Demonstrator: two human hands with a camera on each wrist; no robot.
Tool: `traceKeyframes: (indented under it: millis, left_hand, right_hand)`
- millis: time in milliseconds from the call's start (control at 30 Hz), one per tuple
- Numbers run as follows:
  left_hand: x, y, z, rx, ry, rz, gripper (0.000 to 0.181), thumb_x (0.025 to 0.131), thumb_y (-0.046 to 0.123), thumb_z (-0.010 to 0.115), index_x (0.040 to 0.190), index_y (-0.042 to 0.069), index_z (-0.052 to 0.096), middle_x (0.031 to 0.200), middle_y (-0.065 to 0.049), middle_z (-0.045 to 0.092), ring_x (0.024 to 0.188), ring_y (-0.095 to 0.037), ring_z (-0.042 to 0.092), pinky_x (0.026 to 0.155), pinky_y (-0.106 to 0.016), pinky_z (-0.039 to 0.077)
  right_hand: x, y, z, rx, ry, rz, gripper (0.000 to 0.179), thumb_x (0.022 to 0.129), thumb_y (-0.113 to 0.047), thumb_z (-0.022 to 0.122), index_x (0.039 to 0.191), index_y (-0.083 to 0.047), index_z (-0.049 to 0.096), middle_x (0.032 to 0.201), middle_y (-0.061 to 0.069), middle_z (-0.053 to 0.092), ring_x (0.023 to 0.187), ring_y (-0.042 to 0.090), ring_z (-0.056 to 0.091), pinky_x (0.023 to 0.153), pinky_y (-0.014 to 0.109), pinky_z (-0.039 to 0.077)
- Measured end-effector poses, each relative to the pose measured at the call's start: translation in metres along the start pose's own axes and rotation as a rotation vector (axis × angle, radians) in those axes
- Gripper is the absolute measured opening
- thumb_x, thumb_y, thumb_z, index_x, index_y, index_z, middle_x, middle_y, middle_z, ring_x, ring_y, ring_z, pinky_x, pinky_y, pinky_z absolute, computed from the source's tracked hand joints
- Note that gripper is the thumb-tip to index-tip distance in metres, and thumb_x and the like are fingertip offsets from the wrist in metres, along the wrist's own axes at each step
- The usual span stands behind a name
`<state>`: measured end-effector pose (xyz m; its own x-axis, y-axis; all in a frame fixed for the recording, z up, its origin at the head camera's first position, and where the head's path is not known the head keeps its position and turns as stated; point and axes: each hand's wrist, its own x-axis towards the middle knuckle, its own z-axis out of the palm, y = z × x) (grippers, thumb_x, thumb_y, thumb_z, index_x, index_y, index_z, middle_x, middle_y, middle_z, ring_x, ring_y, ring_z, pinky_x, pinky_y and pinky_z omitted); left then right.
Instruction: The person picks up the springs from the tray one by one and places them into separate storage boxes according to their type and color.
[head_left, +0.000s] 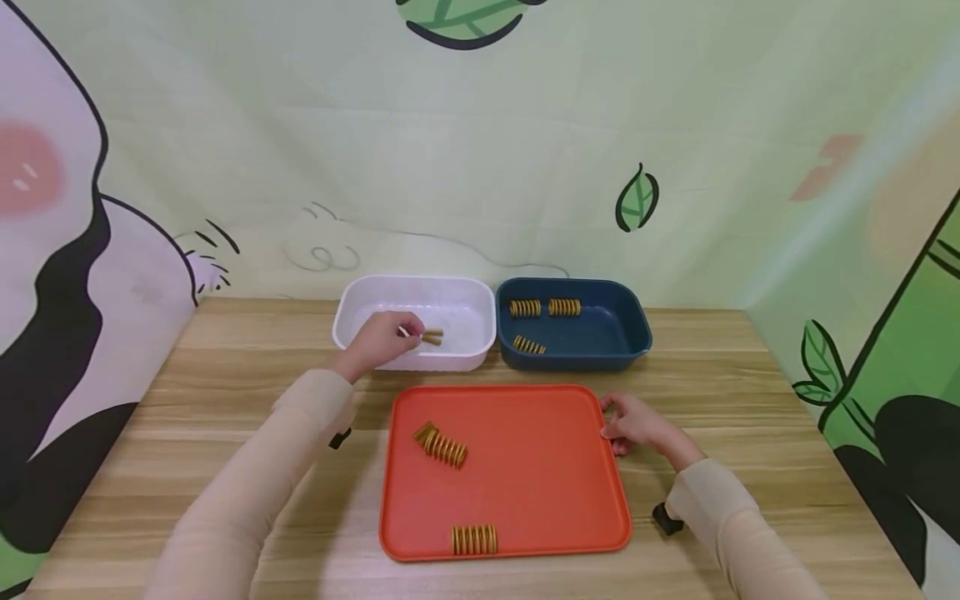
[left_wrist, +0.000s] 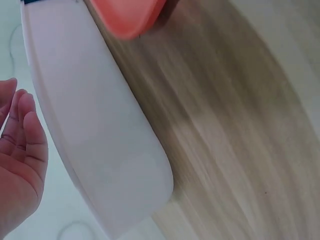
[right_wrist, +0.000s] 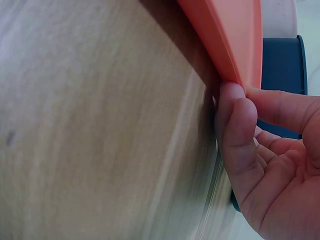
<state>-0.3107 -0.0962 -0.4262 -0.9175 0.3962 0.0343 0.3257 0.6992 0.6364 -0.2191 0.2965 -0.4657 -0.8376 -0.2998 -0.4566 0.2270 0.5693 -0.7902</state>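
My left hand [head_left: 387, 333] is over the white bin [head_left: 347, 312], with its fingers loosely bent. Two slim gold-coloured pieces [head_left: 432, 340] show just beyond its fingertips, too small to name. In the left wrist view nothing shows between the thumb and the fingers [left_wrist: 36, 132]. My right hand [head_left: 636, 423] pinches the right rim of the orange tray [head_left: 536, 467], thumb and fingers meeting at the edge in the right wrist view. On the tray lie a gold coil spring [head_left: 447, 450] with a small gold piece [head_left: 425, 432] against it, and another spring [head_left: 474, 540] near the front rim.
Beside the white bin stands a dark blue bin [head_left: 600, 333] holding three gold coil springs [head_left: 564, 307]. Both bins stand behind the tray on a wood-grain table [head_left: 255, 367]. A printed cloth backdrop [head_left: 450, 167] hangs behind them.
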Motion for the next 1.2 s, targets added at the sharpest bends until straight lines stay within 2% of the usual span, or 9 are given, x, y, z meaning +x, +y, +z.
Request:
traceKeyframes:
  millis: [200,433,700,867,1033,1100,1200]
  left_hand:
    - [-0.009,0.002,0.006,-0.007,-0.032,0.025,0.012,0.08,0.01,0.059,0.089,0.003,0.064,0.084,-0.007,0.063,0.078,-0.02,0.056,0.075,-0.034,0.048]
    - [-0.017,0.005,0.01,-0.011,-0.054,0.047,0.011,0.079,0.01,0.061,0.088,0.004,0.065,0.08,-0.006,0.063,0.073,-0.017,0.055,0.068,-0.028,0.046]
    - [-0.033,0.013,0.015,-0.045,-0.146,0.059,0.014,0.079,0.008,0.061,0.092,0.002,0.063,0.081,-0.005,0.062,0.074,-0.016,0.054,0.067,-0.026,0.046]
    - [-0.042,0.011,0.024,-0.045,-0.202,0.13,0.016,0.078,0.006,0.061,0.093,0.0,0.061,0.08,-0.005,0.062,0.076,-0.014,0.055,0.069,-0.026,0.047]
    - [-0.047,0.008,0.031,-0.019,-0.19,0.215,0.017,0.076,0.003,0.063,0.093,0.0,0.062,0.077,-0.004,0.062,0.074,-0.014,0.056,0.067,-0.026,0.048]
    - [-0.049,0.008,0.032,-0.014,-0.195,0.219,0.019,0.076,0.004,0.063,0.094,-0.001,0.062,0.077,-0.004,0.062,0.072,-0.013,0.055,0.066,-0.025,0.047]
    - [-0.053,0.008,0.034,-0.009,-0.221,0.19,0.021,0.075,0.006,0.064,0.096,0.001,0.063,0.077,-0.003,0.062,0.072,-0.012,0.055,0.066,-0.024,0.047]
  right_hand:
    - [0.0,0.0,0.001,0.005,-0.004,-0.011,0.037,0.079,0.006,0.051,0.112,0.011,0.035,0.057,0.006,0.05,0.042,0.01,0.048,0.043,0.023,0.045]
    - [0.0,0.002,0.001,0.013,-0.006,-0.017,0.037,0.079,0.007,0.05,0.112,0.011,0.035,0.056,0.006,0.05,0.042,0.009,0.049,0.043,0.022,0.045]
    - [0.0,0.0,0.001,0.003,-0.012,-0.02,0.035,0.079,0.006,0.049,0.111,0.011,0.035,0.055,0.005,0.051,0.043,0.009,0.049,0.043,0.022,0.045]
    - [0.0,0.0,0.001,0.006,-0.018,-0.021,0.036,0.079,0.006,0.05,0.111,0.012,0.034,0.056,0.006,0.051,0.043,0.008,0.049,0.043,0.021,0.045]
    - [0.0,0.0,0.001,0.011,-0.02,-0.025,0.037,0.079,0.006,0.05,0.111,0.012,0.034,0.056,0.006,0.051,0.043,0.008,0.049,0.042,0.021,0.045]
    - [0.0,0.0,0.001,0.011,-0.02,-0.027,0.036,0.079,0.007,0.05,0.111,0.012,0.034,0.056,0.006,0.051,0.043,0.008,0.049,0.042,0.021,0.045]
    - [0.0,0.0,0.001,0.012,-0.018,-0.026,0.036,0.079,0.007,0.05,0.111,0.012,0.034,0.056,0.006,0.051,0.043,0.009,0.049,0.043,0.022,0.045]
